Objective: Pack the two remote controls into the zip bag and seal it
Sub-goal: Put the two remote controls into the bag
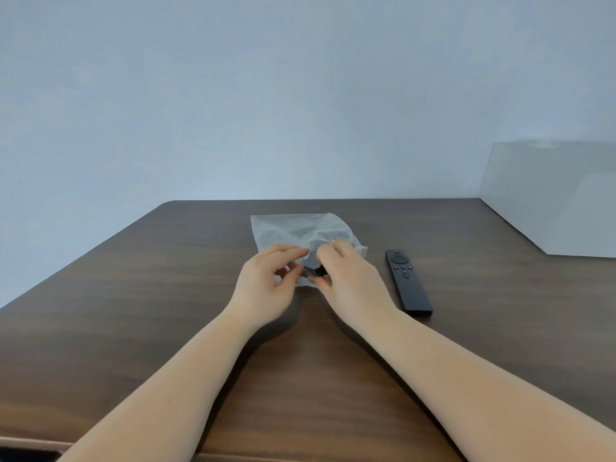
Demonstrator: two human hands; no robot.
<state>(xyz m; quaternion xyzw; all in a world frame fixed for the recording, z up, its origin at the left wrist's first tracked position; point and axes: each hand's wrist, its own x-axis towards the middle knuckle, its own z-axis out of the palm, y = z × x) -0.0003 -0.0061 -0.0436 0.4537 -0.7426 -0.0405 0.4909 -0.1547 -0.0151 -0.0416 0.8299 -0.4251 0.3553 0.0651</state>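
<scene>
A clear zip bag (pixel 296 228) lies flat on the dark wooden table (pixel 133 295), its mouth toward me. My left hand (pixel 266 288) pinches the bag's near edge. My right hand (pixel 346 278) grips the end of a black remote control (pixel 315 271) at the bag's mouth; most of that remote is hidden by my fingers and the plastic. A second black remote control (pixel 408 283) lies on the table to the right of my right hand, buttons up, apart from the bag.
A white box (pixel 553 198) stands at the table's back right corner against the pale wall. The table's rounded left corner is at the back left, and its front edge runs along the bottom of the view.
</scene>
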